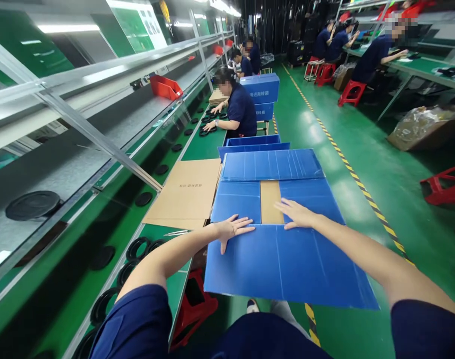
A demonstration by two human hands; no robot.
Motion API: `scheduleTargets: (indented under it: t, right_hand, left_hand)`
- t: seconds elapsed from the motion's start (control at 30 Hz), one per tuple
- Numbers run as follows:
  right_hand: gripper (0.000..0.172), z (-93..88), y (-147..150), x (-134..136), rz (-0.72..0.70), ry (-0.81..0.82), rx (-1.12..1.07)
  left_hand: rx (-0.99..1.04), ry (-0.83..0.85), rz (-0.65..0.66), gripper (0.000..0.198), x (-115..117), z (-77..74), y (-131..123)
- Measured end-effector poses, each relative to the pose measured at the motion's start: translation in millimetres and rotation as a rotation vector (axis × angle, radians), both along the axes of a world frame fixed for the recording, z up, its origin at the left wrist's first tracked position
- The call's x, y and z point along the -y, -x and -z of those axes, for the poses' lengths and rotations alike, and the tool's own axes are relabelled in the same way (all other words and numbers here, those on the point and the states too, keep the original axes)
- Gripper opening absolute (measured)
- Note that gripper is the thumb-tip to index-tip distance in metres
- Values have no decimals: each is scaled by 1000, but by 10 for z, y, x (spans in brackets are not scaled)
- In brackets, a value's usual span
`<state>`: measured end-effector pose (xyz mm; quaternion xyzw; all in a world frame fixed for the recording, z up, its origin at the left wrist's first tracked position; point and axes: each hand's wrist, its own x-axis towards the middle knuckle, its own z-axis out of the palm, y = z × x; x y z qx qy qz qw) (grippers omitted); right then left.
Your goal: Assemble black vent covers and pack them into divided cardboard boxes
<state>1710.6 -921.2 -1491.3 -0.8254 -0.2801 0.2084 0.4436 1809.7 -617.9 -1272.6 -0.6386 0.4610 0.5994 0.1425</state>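
Observation:
A blue corrugated plastic box (287,264) stands in front of me with its flaps folded outward or inward over the top. Through the gap between the two side flaps, a strip of brown cardboard (271,197) shows. My left hand (233,230) lies on the near left part of the box, fingers spread. My right hand (297,214) rests at the inner edge of the right flap, its fingertips over the cardboard strip, fingers stretched out. Neither hand holds anything. What lies beneath the cardboard is hidden.
Flat cardboard sheets (186,192) lie on the green bench to the left, with tweezers (176,233) beside them. Black rings (104,304) line the bench. Black discs (143,199) sit on the conveyor belt. A co-worker (240,109) sits ahead, near another open blue box (253,144). A red stool (197,309) is below.

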Motion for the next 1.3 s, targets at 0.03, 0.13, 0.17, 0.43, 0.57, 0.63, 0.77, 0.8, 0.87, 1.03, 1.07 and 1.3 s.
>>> scheduleTargets:
  t: [0.03, 0.13, 0.17, 0.43, 0.57, 0.63, 0.77, 0.8, 0.87, 1.03, 1.07, 1.3]
  right_hand:
    - [108, -29, -169, -83, -87, 10, -17]
    - [98, -64, -428, -188, -224, 67, 48]
    - [79, -80, -458, -189, -234, 82, 105]
    - [39, -544, -842, 376, -277, 193, 512]
    - [27, -528, -833, 1728, 18, 175, 550]
    - [28, -399, -556, 2495, 174, 253, 460]
    - [18, -44, 246, 3374, 392, 488, 99]
    - [15, 32, 396, 3411, 421, 518, 51]
    - [12, 130, 543, 3311, 416, 529, 47]
    - [24, 67, 50, 2594, 247, 413, 101]
    - [23, 37, -147, 2433, 233, 380, 108]
    - [19, -4, -1517, 1147, 195, 328, 106]
  left_hand:
    - [-28, -14, -32, 150, 31, 18, -20]
    - [20, 11, -168, 126, 236, 181, -22]
    - [58, 50, -194, 109, 334, 263, -16]
    - [190, 341, 317, 47, 1004, 369, -315]
    - [338, 413, 362, 52, 1036, -105, -573]
    - [406, 433, 340, 46, 997, -329, -635]
    - [443, 450, 331, 37, 972, -692, -696]
    - [462, 449, 318, 37, 981, -793, -727]
    - [534, 425, 240, 40, 986, -1025, -824]
    - [701, 271, 9, 36, 745, -1545, -1109]
    - [744, 247, -24, 34, 661, -1602, -1146]
    - [947, -75, -157, 52, 373, -1789, -1161]
